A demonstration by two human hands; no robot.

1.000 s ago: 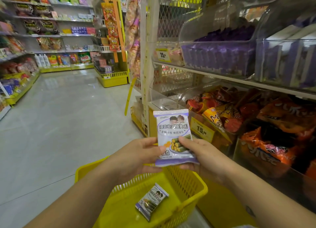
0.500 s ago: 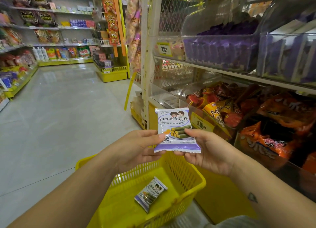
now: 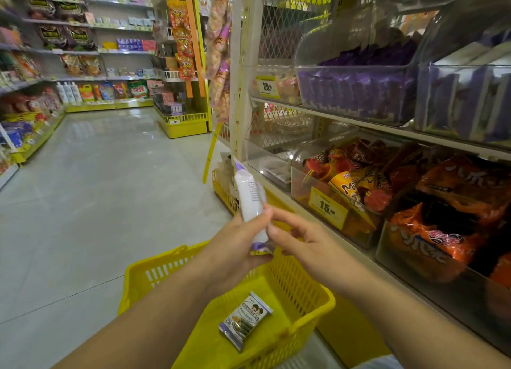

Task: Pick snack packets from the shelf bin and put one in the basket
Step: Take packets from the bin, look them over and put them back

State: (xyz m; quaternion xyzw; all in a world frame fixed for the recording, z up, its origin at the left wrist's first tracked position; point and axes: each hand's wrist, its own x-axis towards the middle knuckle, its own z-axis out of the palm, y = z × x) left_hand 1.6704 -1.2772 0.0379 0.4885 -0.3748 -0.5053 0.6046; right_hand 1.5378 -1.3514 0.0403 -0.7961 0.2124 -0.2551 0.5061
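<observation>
Left hand (image 3: pixel 237 248) grips an upright snack packet (image 3: pixel 250 200) (edge-on); right hand (image 3: pixel 302 244) pinches it, above the basket (image 3: pixel 329 299).

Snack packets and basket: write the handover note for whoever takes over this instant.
Hands: the left grip holds a white-and-purple packet roughly upright above the yellow basket. The right grip touches its lower edge with fingertips; whether it pinches cannot be told.
Done: one matching packet lies on the basket floor.
Left: probably settle the held packet, into the basket or back in the purple shelf bin.
</observation>
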